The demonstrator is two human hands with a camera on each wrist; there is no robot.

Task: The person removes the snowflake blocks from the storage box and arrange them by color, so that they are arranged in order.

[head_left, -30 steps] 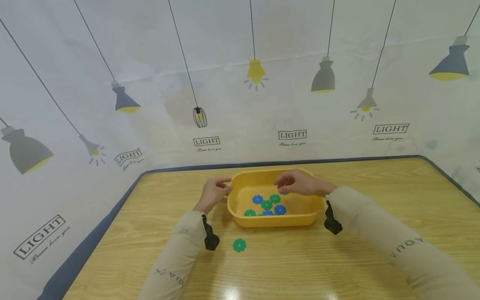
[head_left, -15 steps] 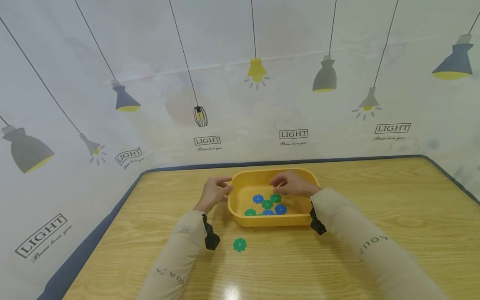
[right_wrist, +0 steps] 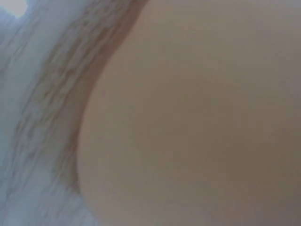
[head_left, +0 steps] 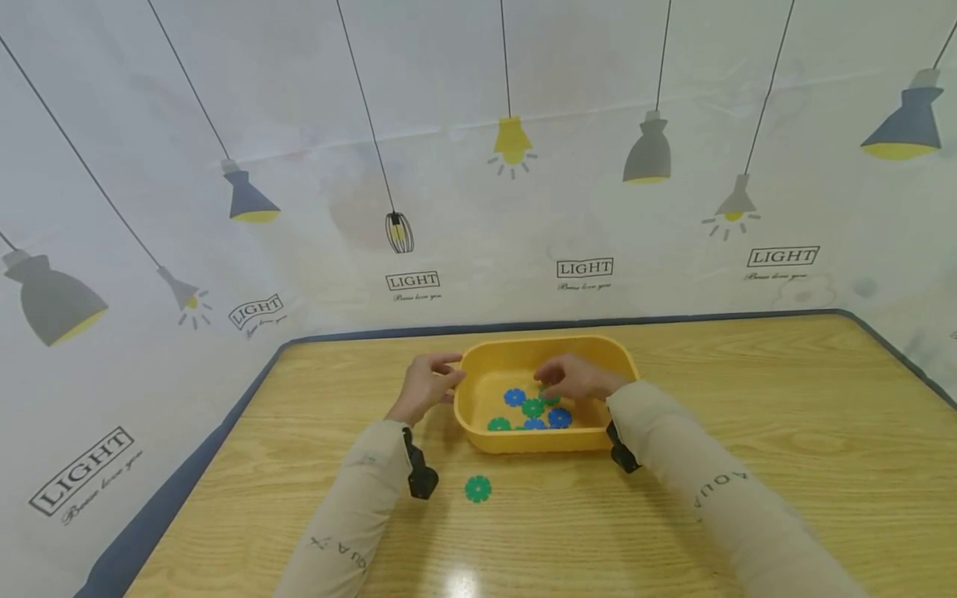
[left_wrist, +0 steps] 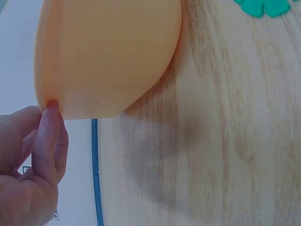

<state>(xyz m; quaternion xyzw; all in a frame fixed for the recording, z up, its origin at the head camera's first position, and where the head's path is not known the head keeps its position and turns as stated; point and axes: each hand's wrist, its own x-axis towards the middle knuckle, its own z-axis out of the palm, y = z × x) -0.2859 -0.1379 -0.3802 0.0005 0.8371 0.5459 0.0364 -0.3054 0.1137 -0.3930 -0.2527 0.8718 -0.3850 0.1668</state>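
A yellow plastic basin (head_left: 523,443) stands on the wooden table, holding several blue and green flower-shaped discs. My left hand (head_left: 424,386) grips its left end; in the left wrist view the fingertips (left_wrist: 51,104) pinch the rim of the basin (left_wrist: 113,52). Inside the basin, my right hand (head_left: 579,378) reaches in from the right, thumb and fingers apart and slightly bent. It hovers over a green disc (head_left: 551,399), partly covering it. A blue disc (head_left: 514,397) and another green disc (head_left: 532,408) lie left of it. The right wrist view holds only the basin's blurred outer wall (right_wrist: 188,117).
One green disc (head_left: 478,489) lies on the table (head_left: 568,531) in front of the basin, between the forearms. A wall covering (head_left: 478,232) printed with lamps rises behind the table's dark blue edge (head_left: 359,335).
My right hand has moved left and lower inside the basin, coming over the green disc. The left hand stays at the basin's left end.
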